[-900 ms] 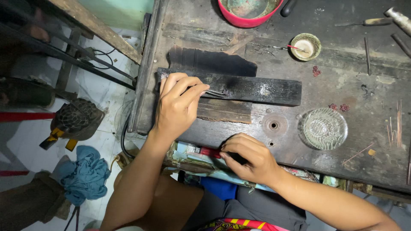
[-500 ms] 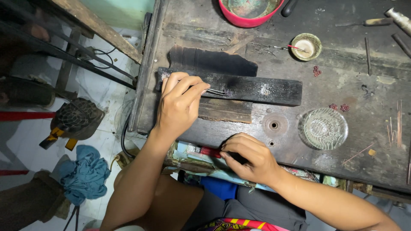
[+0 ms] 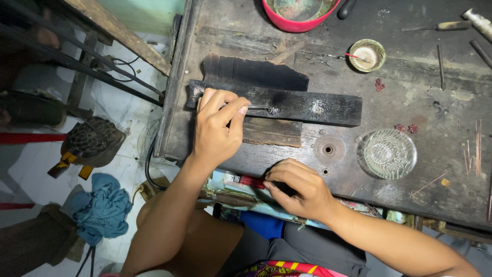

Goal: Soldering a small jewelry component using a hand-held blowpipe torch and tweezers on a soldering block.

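My left hand (image 3: 218, 128) pinches thin metal tweezers (image 3: 259, 107), whose tips rest on a small silvery piece on a long charred wooden block (image 3: 307, 106). That block lies across a dark, worn workbench (image 3: 410, 102). My right hand (image 3: 297, 190) sits at the bench's near edge, fingers curled over something dark that I cannot make out. A red-handled tool (image 3: 251, 181) lies just left of that hand, in a drawer below the bench edge.
A round glass dish (image 3: 389, 153) stands right of my right hand. A small bowl (image 3: 367, 54) and a red basin (image 3: 297, 13) sit at the back. Thin metal rods (image 3: 476, 149) lie at the right. On the floor left are a blue cloth (image 3: 100, 208) and cables.
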